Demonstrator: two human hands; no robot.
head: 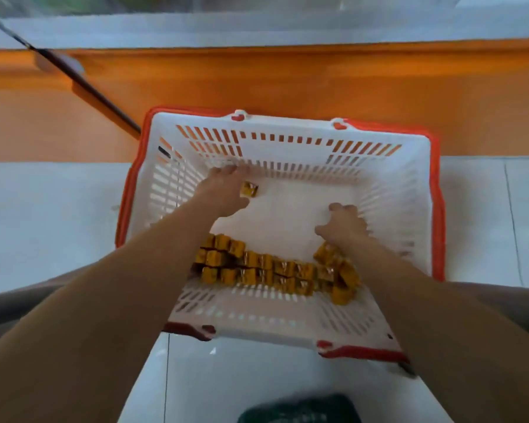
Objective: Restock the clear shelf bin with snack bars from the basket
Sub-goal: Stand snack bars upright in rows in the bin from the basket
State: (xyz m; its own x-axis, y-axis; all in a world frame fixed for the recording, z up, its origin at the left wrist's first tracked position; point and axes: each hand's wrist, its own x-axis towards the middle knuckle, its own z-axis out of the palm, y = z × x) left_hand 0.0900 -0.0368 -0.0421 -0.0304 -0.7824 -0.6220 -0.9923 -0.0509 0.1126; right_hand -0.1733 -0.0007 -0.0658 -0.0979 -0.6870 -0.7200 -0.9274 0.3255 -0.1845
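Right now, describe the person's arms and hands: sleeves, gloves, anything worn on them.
Nothing is worn that shows. The left forearm and right forearm are bare to the frame's edges, with no sleeve in view. The left hand and right hand are ungloved, with no watch, band or bracelet at the wrists. The fingers are blurred, so a thin ring cannot be ruled out.

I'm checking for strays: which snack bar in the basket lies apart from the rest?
The single snack bar beside the left hand, toward the far wall of the basket. The other bars lie heaped along the near wall.
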